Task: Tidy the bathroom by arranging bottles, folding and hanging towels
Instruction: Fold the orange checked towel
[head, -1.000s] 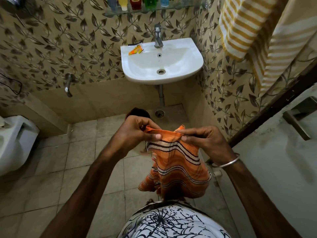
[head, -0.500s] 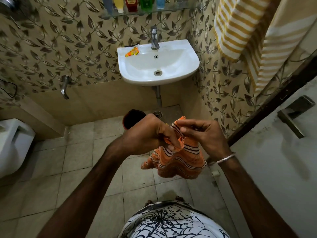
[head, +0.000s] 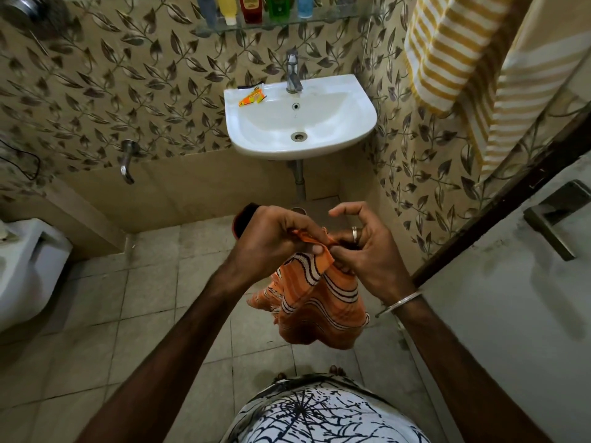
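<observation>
An orange towel with black and white stripes (head: 319,302) hangs bunched in front of me, below the sink. My left hand (head: 271,241) pinches its top edge between thumb and fingers. My right hand (head: 367,251) grips the same top edge from the right with its lower fingers, while its forefinger and thumb are spread above. A yellow and white striped towel (head: 447,52) hangs high on the right wall. Several coloured bottles (head: 252,8) stand in a row on the glass shelf (head: 335,19) above the sink.
A white sink (head: 351,123) with a tap (head: 292,71) and an orange sachet (head: 252,98) is on the far wall. A wall tap (head: 126,161) and a white toilet (head: 28,270) are at the left. A door with a handle (head: 556,215) is at the right. A dark bucket (head: 244,219) shows behind my left hand.
The towel was spread flat between both hands; the hands have come together and it is now folded over and bunched. My right forefinger and thumb have opened above it.
</observation>
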Motion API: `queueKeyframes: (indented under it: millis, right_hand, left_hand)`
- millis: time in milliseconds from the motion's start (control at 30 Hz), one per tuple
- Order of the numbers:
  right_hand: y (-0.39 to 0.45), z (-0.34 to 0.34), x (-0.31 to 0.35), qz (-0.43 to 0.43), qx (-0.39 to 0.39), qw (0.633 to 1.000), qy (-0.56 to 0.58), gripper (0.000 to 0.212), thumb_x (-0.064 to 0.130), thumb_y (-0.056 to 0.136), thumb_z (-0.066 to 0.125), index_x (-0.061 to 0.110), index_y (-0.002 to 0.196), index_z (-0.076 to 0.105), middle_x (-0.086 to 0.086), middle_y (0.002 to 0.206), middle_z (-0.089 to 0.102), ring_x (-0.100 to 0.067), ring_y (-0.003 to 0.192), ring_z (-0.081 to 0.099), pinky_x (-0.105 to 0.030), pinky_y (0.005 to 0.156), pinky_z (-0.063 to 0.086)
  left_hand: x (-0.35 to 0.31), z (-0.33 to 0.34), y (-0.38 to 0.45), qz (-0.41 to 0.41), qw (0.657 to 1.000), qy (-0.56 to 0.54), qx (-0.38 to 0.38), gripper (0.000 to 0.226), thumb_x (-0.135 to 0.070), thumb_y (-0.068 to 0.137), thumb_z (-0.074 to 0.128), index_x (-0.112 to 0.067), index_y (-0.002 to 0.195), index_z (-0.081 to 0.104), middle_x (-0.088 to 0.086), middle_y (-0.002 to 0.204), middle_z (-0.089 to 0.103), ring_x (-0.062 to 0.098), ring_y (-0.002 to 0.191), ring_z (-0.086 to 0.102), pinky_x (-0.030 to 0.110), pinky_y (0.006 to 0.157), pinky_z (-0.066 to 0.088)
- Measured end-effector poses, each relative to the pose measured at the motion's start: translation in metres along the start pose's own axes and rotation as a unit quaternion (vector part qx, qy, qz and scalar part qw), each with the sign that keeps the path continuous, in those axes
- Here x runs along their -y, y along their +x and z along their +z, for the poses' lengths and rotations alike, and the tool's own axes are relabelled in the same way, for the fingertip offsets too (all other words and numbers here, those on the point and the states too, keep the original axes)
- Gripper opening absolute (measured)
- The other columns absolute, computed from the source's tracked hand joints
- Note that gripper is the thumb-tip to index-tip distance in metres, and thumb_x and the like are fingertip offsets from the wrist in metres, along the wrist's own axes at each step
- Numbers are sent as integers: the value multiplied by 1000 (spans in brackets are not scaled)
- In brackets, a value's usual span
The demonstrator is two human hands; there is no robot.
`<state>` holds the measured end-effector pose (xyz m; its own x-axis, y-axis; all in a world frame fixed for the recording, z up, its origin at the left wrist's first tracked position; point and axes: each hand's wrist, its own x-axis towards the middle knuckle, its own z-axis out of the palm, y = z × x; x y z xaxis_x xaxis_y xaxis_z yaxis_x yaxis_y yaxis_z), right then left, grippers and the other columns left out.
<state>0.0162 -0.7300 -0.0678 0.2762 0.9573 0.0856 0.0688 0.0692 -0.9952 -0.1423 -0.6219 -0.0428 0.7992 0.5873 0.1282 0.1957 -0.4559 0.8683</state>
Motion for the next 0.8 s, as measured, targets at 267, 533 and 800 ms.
queueKeyframes:
  millis: [267,533,800]
  right_hand:
    - [0,12,-7,-60,-49,995,-55,69,5,75,82,32,125,42,-7,83,73,-20,74,73,-38,70,61]
    - [0,3,-13,-107,-75,988,-83,68,8,71,82,34,119,41,-3,94,59,-19,86,65,-33,70,57]
    - [6,-30,-31,41,73,976,-203,36,19,82,77,30,112,61,4,102,65,-13,82,68,-37,71,62]
  left_hand:
    - [-7,3,-1,-37,995,18,-89,18,-8,68,85,-14,84,79,-5,82,77,6,79,73,38,72,62]
    - [-17,2,0,-84,986,-111,-92,18,7,67,81,-4,81,74,4,80,76,12,74,74,16,59,52]
    - [-19,-9,-3,-37,982,-145,-112,21,9,67,79,-7,79,71,9,84,75,21,79,75,27,67,59]
